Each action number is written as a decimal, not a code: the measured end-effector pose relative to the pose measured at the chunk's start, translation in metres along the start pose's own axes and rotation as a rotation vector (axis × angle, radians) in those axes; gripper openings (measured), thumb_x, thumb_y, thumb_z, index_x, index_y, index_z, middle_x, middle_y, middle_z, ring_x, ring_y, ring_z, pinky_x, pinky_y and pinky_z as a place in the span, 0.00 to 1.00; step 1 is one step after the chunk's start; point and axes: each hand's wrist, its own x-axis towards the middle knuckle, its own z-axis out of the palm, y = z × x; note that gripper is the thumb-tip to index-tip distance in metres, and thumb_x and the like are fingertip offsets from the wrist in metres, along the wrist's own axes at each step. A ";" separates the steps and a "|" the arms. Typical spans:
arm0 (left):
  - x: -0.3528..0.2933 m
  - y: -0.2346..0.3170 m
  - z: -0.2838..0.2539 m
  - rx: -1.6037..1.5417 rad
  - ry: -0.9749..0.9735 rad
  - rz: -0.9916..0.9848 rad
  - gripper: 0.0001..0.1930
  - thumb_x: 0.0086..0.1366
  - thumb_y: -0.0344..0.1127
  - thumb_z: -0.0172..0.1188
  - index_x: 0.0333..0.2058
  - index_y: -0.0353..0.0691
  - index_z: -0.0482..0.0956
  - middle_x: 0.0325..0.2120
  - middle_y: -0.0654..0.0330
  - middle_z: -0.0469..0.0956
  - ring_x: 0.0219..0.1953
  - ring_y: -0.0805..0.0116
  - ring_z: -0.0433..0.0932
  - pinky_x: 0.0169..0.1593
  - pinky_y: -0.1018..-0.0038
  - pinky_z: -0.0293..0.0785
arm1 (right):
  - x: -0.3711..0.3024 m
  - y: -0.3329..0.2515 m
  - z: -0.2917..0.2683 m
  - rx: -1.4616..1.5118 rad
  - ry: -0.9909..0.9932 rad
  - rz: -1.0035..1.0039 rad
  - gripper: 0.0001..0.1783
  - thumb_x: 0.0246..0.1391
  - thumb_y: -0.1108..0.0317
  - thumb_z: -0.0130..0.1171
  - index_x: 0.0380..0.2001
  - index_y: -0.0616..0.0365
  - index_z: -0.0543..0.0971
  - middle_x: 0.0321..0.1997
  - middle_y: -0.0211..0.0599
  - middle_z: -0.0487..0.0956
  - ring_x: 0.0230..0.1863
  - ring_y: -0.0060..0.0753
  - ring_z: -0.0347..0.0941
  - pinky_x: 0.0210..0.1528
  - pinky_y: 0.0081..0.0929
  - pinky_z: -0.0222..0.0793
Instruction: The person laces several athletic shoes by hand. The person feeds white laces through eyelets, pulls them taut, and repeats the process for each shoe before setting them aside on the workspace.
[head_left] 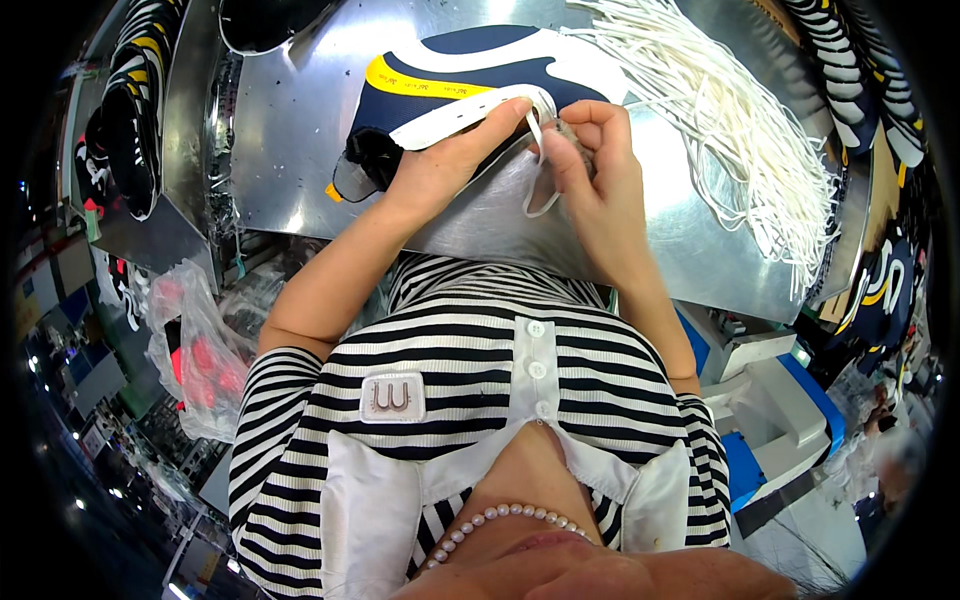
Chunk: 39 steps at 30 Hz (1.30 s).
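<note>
A navy, white and yellow shoe upper point(383, 118) lies on its side on the metal table point(285, 130). My left hand point(445, 165) is closed on its white eyelet strip point(447, 117), thumb along the top near the toe end. Close beside it, my right hand point(608, 175) pinches a thin white shoelace point(541, 211). This lace runs from the eyelet strip and hangs in a loop between my hands. My right fingertips are partly blurred, and the lace end between them cannot be made out.
A large bundle of white laces point(745, 150) spreads over the table's right side. Shoe uppers point(135, 110) are stacked at far left, and more uppers point(880, 285) stand at right. A clear plastic bag point(200, 350) hangs at lower left. A grey and blue machine point(770, 400) stands lower right.
</note>
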 end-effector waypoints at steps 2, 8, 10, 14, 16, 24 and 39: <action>0.000 -0.001 -0.002 0.043 -0.009 -0.002 0.12 0.65 0.37 0.64 0.41 0.33 0.83 0.35 0.63 0.84 0.36 0.77 0.80 0.39 0.79 0.75 | 0.001 0.000 -0.005 0.016 -0.036 0.005 0.12 0.60 0.69 0.61 0.42 0.63 0.71 0.29 0.37 0.83 0.25 0.22 0.76 0.28 0.19 0.69; -0.001 0.003 -0.002 0.084 -0.020 -0.033 0.12 0.65 0.37 0.64 0.41 0.34 0.83 0.35 0.64 0.84 0.35 0.78 0.80 0.39 0.80 0.75 | 0.012 0.003 -0.011 0.024 -0.092 -0.027 0.06 0.61 0.71 0.59 0.36 0.63 0.76 0.29 0.37 0.84 0.21 0.19 0.73 0.24 0.18 0.66; -0.001 0.007 -0.003 0.088 -0.039 -0.083 0.12 0.66 0.37 0.64 0.42 0.34 0.83 0.36 0.64 0.84 0.35 0.78 0.80 0.39 0.80 0.74 | 0.014 0.005 -0.014 0.090 -0.107 0.009 0.05 0.61 0.72 0.58 0.37 0.63 0.76 0.28 0.37 0.84 0.21 0.18 0.73 0.23 0.18 0.66; -0.002 0.007 -0.003 0.062 -0.070 -0.110 0.13 0.66 0.38 0.63 0.44 0.35 0.83 0.38 0.64 0.84 0.38 0.79 0.80 0.40 0.80 0.75 | 0.016 0.003 -0.018 0.059 -0.135 0.034 0.06 0.60 0.72 0.58 0.36 0.63 0.75 0.29 0.40 0.84 0.21 0.23 0.74 0.23 0.20 0.67; -0.006 0.008 -0.002 0.085 -0.074 -0.051 0.13 0.65 0.37 0.64 0.44 0.35 0.83 0.40 0.62 0.84 0.40 0.76 0.81 0.42 0.80 0.75 | 0.020 -0.006 -0.022 -0.075 -0.190 0.049 0.06 0.59 0.72 0.58 0.36 0.63 0.75 0.30 0.43 0.84 0.22 0.30 0.77 0.25 0.23 0.69; -0.015 -0.008 0.005 0.270 -0.093 0.144 0.13 0.67 0.35 0.59 0.46 0.36 0.81 0.46 0.57 0.82 0.48 0.66 0.81 0.50 0.73 0.74 | 0.035 -0.001 -0.006 -0.515 -0.201 -0.132 0.11 0.57 0.68 0.59 0.39 0.61 0.72 0.26 0.49 0.79 0.31 0.54 0.78 0.33 0.43 0.72; 0.017 -0.004 -0.041 0.201 -0.134 -0.076 0.22 0.68 0.47 0.60 0.48 0.30 0.77 0.37 0.55 0.84 0.41 0.68 0.83 0.48 0.74 0.77 | 0.064 0.015 -0.024 0.172 0.086 0.127 0.27 0.41 0.64 0.78 0.45 0.60 0.78 0.35 0.28 0.80 0.34 0.17 0.74 0.35 0.13 0.66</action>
